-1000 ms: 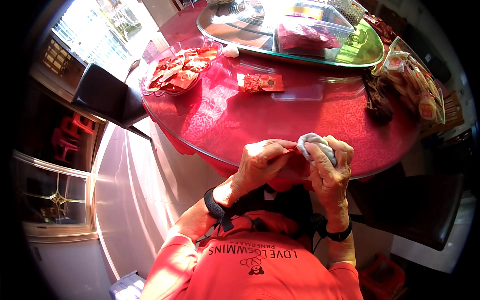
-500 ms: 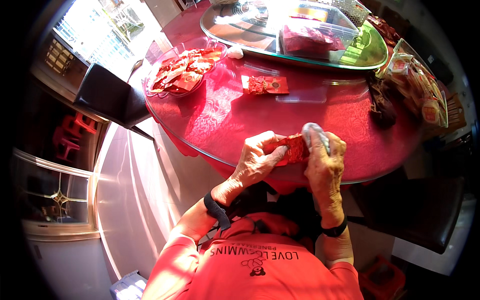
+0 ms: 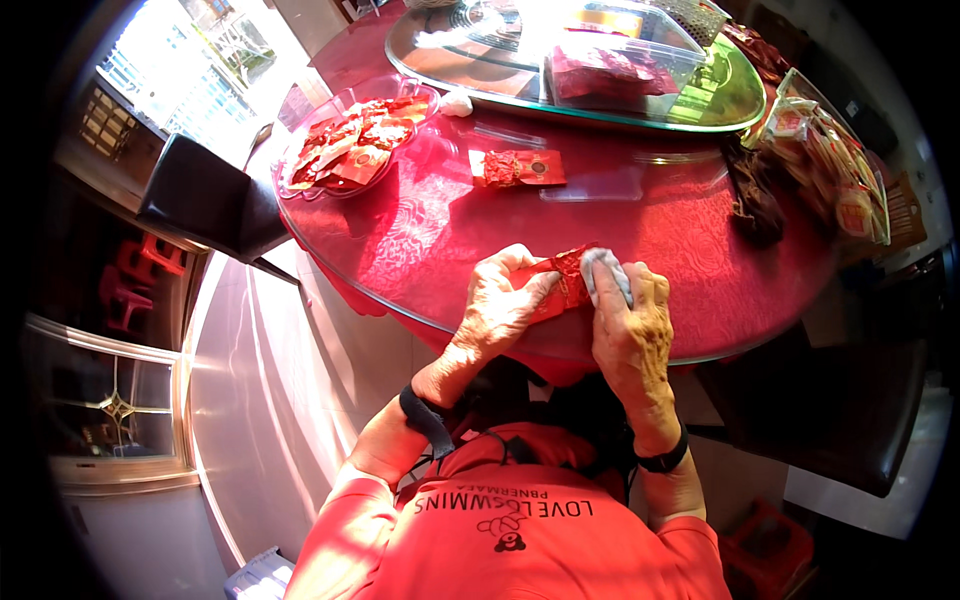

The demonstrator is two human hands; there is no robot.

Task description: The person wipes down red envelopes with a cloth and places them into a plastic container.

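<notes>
By the window side stands a dark padded chair (image 3: 205, 200), and on the near-left of the round table with its glossy red patterned cover (image 3: 690, 240) sits a clear shallow plastic dish (image 3: 425, 140) heaped with small red and gold paper envelopes (image 3: 345, 150). A single flat red packet with a gold emblem (image 3: 518, 167) lies alone, further in. At the table's near edge the left hand (image 3: 500, 305) presses down with fingers curled together over a small red paper envelope (image 3: 560, 285), pinning it against the cover. The right hand (image 3: 628, 325) is closed around a crumpled whitish cloth or tissue (image 3: 603, 272) that touches the envelope's right end. It looks like the wiping or smoothing step on this one envelope; I'd judge the next move needs a firm hold from the left so the thin, crinkly paper doesn't tear or slide on the slick cover. Beyond, a glass turntable (image 3: 700, 115) carries a clear lidded box (image 3: 610, 65), and shiny wrapped packets (image 3: 840, 170) crowd the far right.
</notes>
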